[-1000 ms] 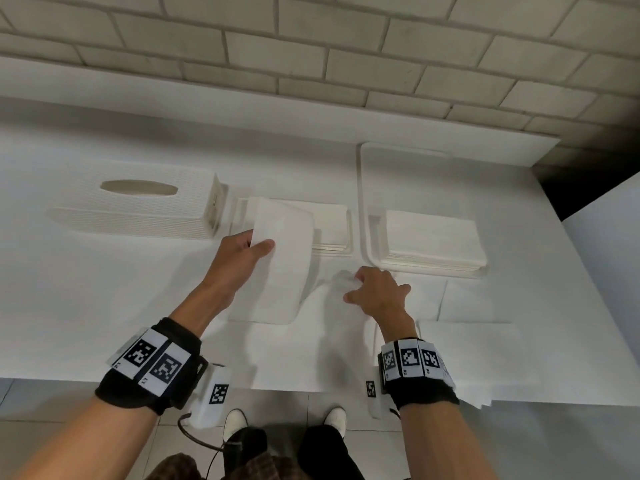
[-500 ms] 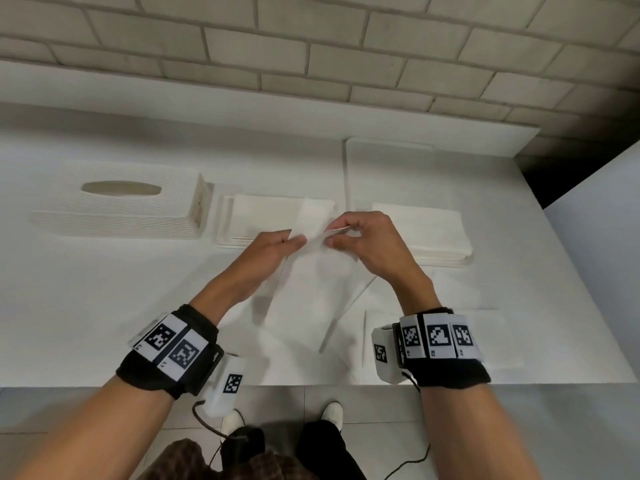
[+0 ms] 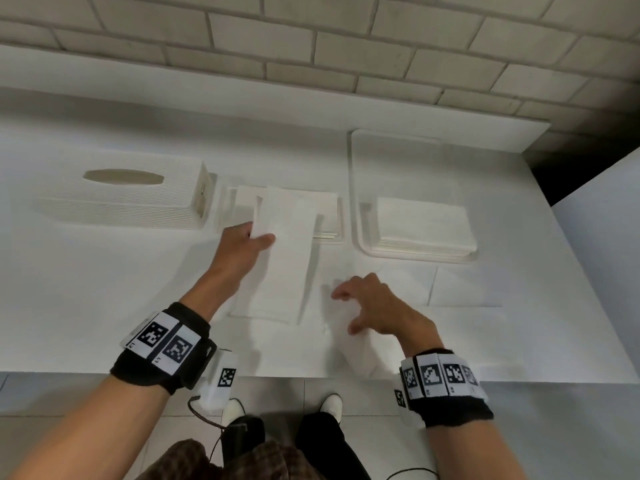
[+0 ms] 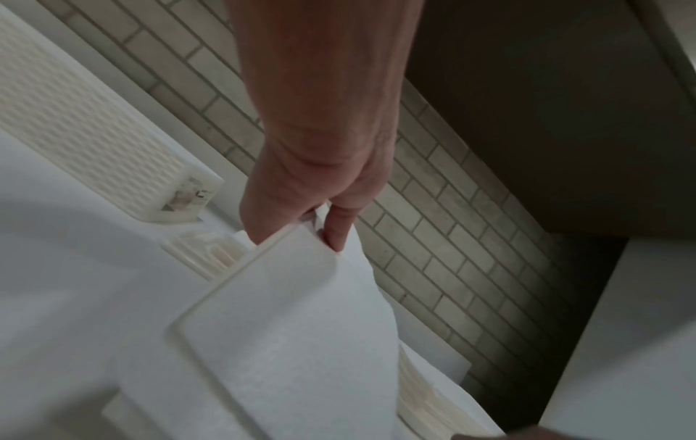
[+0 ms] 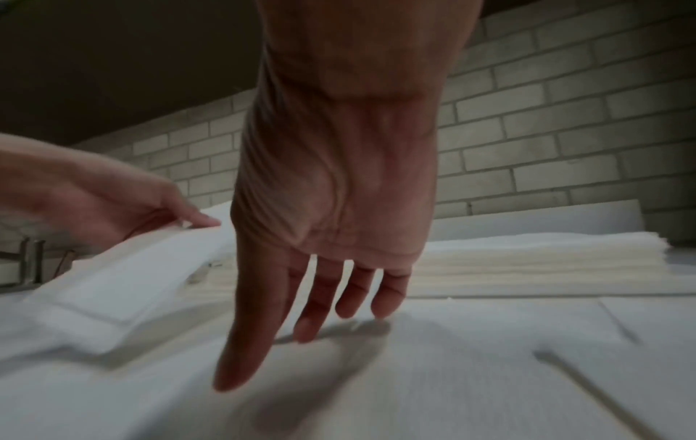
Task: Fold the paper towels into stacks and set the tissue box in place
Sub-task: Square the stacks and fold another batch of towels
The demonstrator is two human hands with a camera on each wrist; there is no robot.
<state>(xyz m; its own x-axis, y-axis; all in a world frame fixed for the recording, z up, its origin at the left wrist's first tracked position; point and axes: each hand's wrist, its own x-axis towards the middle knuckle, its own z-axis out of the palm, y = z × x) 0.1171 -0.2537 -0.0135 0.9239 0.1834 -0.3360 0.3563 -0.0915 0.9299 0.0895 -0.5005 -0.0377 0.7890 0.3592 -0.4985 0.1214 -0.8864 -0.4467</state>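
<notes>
My left hand (image 3: 254, 237) (image 4: 320, 226) pinches the top edge of a folded white paper towel (image 3: 282, 258) (image 4: 301, 342), which hangs down over the table in front of a folded stack (image 3: 325, 209). My right hand (image 3: 349, 306) (image 5: 312, 327) is open, fingers spread, its tips on the unfolded towels (image 3: 381, 344) (image 5: 452, 372) lying flat near the front edge. The white tissue box (image 3: 121, 199) (image 4: 75, 125) stands at the left. A second folded stack (image 3: 422, 226) (image 5: 527, 256) sits on a white tray (image 3: 356, 188).
A brick wall (image 3: 311, 46) with a white ledge runs along the back. A white panel (image 3: 606, 254) stands at the right. The table's front edge (image 3: 104, 372) is close to my wrists, with tiled floor below.
Both hands held the towel's top edge half a second ago. Now the right hand has let go and dropped to the flat sheets, while the left hand keeps the folded towel.
</notes>
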